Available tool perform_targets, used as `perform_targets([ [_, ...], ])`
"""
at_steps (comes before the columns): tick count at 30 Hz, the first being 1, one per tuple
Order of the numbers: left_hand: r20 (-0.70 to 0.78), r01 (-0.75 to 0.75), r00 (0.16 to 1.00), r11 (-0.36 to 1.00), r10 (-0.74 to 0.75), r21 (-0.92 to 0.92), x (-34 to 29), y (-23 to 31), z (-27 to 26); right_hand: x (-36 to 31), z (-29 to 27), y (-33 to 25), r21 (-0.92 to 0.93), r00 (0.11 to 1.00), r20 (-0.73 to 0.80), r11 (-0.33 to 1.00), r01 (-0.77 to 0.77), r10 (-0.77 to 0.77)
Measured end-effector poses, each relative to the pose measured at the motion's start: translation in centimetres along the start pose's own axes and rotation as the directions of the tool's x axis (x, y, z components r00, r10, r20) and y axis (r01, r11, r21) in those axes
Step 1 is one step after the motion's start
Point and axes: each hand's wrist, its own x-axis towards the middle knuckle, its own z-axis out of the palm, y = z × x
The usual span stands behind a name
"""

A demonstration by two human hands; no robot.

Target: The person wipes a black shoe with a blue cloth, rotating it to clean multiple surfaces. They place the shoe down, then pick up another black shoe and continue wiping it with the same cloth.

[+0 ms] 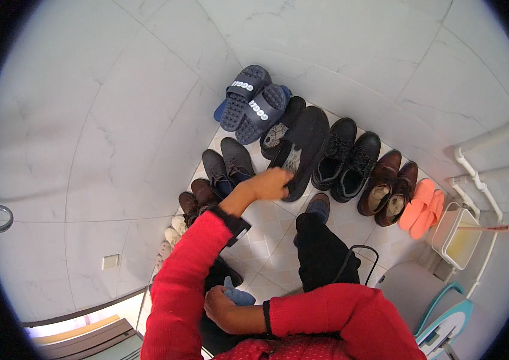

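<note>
My left hand (pixel 270 183), in a red sleeve with a dark band at the wrist, reaches forward and grips a black slip-on shoe (pixel 311 133) by its heel end. That shoe is tilted beside a second black shoe with a patterned insole (pixel 275 134). Close to my body, my right hand (pixel 222 310) is closed round a bunched blue-grey cloth (pixel 239 295). To the right of the held shoe stand black lace-up shoes (pixel 356 162). On its left are dark grey shoes (pixel 236 158), and behind those, navy slides (pixel 260 112).
Brown leather shoes (pixel 407 187) and coral slippers (pixel 420 210) continue the row rightward. Brown shoes (pixel 204 191) and white shoes (pixel 172 236) line the left wall. A white basket (pixel 451 264), white pipes (pixel 473 174) and a grey-and-teal bin (pixel 407 288) stand at right. My foot (pixel 319 206) is on the tiles.
</note>
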Motion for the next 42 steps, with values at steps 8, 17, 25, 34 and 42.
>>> perform_targets([
  [8,-0.461,-0.25,0.878,0.944,0.129,-0.214,1.8,4.9,-2.3,2.1,3.6,-1.1,0.054,0.97,-0.211,0.992,-0.111,0.12],
  [17,-0.603,-0.686,0.711,0.166,0.362,-0.709,-12.4,23.0,-7.7,-3.6,-1.5,0.8,-0.039,0.984,-0.177,0.999,-0.015,0.008],
  [25,-0.612,-0.733,0.662,0.204,0.433,-0.649,-15.0,29.2,-4.6,-4.2,-2.6,1.8,0.032,0.994,-0.109,0.999,-0.01,0.014],
  [34,-0.622,-0.742,0.654,0.203,0.43,-0.639,-15.5,29.4,-4.0,-4.0,-1.9,2.8,0.08,0.992,-0.119,0.996,-0.037,0.046],
  [42,-0.642,-0.756,0.642,0.205,0.419,-0.622,-14.8,29.7,-4.1,-4.1,-1.8,2.6,0.086,0.994,-0.106,0.996,-0.026,0.035],
])
